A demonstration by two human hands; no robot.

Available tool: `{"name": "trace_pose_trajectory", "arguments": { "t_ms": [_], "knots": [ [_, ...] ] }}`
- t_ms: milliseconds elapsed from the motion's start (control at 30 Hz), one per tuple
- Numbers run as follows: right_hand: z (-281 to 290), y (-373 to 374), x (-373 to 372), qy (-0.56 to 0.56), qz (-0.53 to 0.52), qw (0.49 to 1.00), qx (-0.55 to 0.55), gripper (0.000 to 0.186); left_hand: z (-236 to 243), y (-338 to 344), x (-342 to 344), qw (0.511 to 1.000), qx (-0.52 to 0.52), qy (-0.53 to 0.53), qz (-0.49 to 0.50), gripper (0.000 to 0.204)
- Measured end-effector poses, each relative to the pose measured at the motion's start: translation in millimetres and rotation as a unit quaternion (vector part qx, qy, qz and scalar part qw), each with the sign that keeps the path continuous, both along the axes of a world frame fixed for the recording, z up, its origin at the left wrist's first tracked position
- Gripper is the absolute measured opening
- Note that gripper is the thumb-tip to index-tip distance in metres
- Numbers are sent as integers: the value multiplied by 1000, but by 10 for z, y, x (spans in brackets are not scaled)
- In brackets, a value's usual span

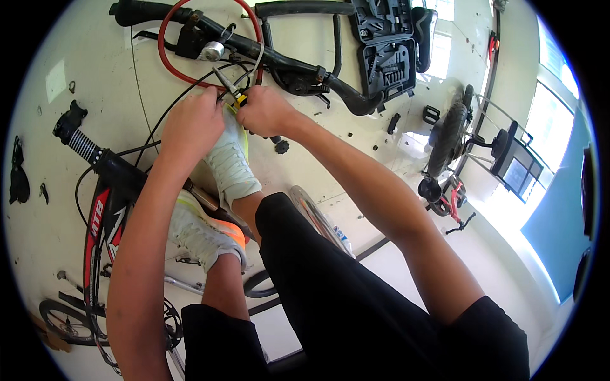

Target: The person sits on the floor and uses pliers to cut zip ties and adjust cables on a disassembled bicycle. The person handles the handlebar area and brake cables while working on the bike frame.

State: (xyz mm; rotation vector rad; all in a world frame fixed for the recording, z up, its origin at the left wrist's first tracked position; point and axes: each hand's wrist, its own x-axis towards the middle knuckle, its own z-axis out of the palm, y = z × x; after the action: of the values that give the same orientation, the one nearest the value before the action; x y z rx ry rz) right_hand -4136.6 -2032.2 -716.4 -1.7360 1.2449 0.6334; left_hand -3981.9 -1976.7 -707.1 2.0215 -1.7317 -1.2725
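Note:
In my right hand [270, 112] is a pair of pliers [227, 81] with yellow and black handles. The fingers are closed around the handles, and the metal jaws point up and left among the cables. My left hand [196, 120] is closed right beside the pliers, its fingertips pinched together; what they hold is hidden. Thin black cables [184, 93] run past the left hand toward a black bicycle handlebar [244, 47] lying on the floor. The handlebar carries grips, brake levers and a silver bell [212, 51]. A red cable loop [162, 44] lies across it.
A black and red bicycle frame [95, 235] lies at left beside my shoes [232, 162]. Beyond the handlebar is an opened black tool case [387, 73]. Loose parts, including a pedal [431, 114], are scattered about. A wheel [450, 136] stands to the right.

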Motion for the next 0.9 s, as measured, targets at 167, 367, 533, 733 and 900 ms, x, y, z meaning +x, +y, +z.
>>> {"name": "trace_pose_trajectory", "arguments": {
  "t_ms": [167, 367, 533, 733, 900],
  "knots": [
    [198, -74, 101, 58, -37, 998, 13, 35, 8, -35, 3, 1000, 11, -22, -12, 23],
    [268, -164, 79, 72, -19, 996, 50, 41, 243, -163, 6, 996, 72, -42, -39, 24],
    [322, -237, 106, -2, 145, 989, 14, 29, 482, -229, 26, 963, -182, -176, -93, 43],
    [223, -286, 13, -126, 127, 982, -58, 20, 687, -157, -200, 988, -151, 5, 36, 41],
    [335, -295, 74, -106, 44, 993, -38, 23, 515, -53, -257, 732, 259, 423, 467, 35]
  ]
}}
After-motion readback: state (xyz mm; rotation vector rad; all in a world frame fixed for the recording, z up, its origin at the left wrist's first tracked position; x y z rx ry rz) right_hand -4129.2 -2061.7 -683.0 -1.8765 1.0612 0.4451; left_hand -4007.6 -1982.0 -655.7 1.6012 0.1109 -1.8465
